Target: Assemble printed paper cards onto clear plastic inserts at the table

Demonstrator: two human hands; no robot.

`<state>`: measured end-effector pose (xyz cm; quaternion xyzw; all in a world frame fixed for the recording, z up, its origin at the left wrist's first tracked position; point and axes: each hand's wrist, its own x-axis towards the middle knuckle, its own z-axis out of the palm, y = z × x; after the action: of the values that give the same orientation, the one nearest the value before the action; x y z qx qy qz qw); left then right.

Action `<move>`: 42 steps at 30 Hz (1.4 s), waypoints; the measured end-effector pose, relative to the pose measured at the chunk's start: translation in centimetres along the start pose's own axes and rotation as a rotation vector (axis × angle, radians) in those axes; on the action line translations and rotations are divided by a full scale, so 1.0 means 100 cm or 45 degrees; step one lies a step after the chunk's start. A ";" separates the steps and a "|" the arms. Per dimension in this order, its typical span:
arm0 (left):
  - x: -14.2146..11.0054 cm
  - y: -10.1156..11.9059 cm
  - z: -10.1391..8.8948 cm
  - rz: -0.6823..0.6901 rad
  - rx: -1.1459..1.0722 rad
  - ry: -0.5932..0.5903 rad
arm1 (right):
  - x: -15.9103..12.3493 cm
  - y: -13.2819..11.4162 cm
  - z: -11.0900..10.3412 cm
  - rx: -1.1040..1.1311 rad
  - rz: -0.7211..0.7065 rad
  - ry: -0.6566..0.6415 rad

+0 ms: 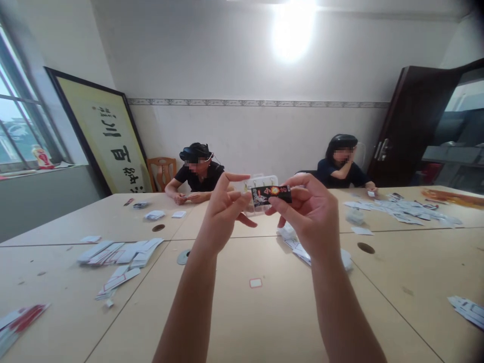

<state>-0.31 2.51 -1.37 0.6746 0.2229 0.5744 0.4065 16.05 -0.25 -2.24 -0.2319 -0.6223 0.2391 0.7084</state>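
Raised over the middle of the table, my left hand (226, 209) grips a small clear plastic case (264, 181) with little items inside, too small to name. A black printed label card (271, 195) with white and orange graphics lies across the front of the case. My right hand (312, 204) pinches the card's right end between thumb and fingers. Whether the card is fixed to the case or only held against it, I cannot tell. Below the hands, a small white label with a red border (256, 283) lies on the table (234, 322).
White packets and clear bags (298, 247) lie beneath my right forearm. Stacks of white cards (121, 252) are at left, and many packets (404, 209) spread at far right. Two people sit opposite, a person (196, 174) at left and another person (340, 166) at right.
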 end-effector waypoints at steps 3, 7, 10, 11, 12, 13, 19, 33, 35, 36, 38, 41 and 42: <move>-0.010 0.010 0.005 0.020 -0.021 -0.024 | -0.007 -0.008 0.001 -0.006 -0.021 -0.011; -0.020 0.022 0.009 0.006 -0.031 -0.040 | -0.016 -0.016 0.004 -0.033 -0.122 0.097; -0.026 0.028 0.012 -0.011 -0.049 -0.041 | -0.020 -0.020 0.005 -0.083 -0.237 0.161; -0.027 0.029 0.013 -0.019 -0.060 -0.052 | -0.021 -0.021 0.005 -0.104 -0.272 0.181; -0.028 0.030 0.014 -0.026 -0.073 -0.065 | -0.021 -0.021 0.005 -0.125 -0.302 0.201; -0.029 0.030 0.015 -0.033 -0.085 -0.077 | -0.021 -0.021 0.004 -0.146 -0.329 0.223; -0.032 0.035 0.020 -0.060 -0.136 -0.140 | -0.020 -0.020 0.006 -0.244 -0.437 0.369; -0.035 0.039 0.028 -0.118 -0.236 -0.106 | -0.024 -0.018 0.011 -0.307 -0.503 0.464; -0.035 0.039 0.026 -0.110 -0.226 -0.129 | -0.024 -0.018 0.012 -0.314 -0.516 0.477; -0.035 0.038 0.026 -0.105 -0.225 -0.136 | -0.024 -0.018 0.013 -0.317 -0.524 0.480; -0.035 0.038 0.026 -0.092 -0.233 -0.137 | -0.024 -0.018 0.013 -0.330 -0.536 0.479; -0.035 0.036 0.026 -0.062 -0.239 -0.134 | -0.024 -0.018 0.014 -0.356 -0.562 0.488; -0.035 0.036 0.027 -0.050 -0.236 -0.132 | -0.024 -0.018 0.014 -0.358 -0.577 0.498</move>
<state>0.81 -2.99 -0.57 0.6585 0.1607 0.5490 0.4891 14.50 -3.14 -2.81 -0.2247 -0.5372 -0.0618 0.8106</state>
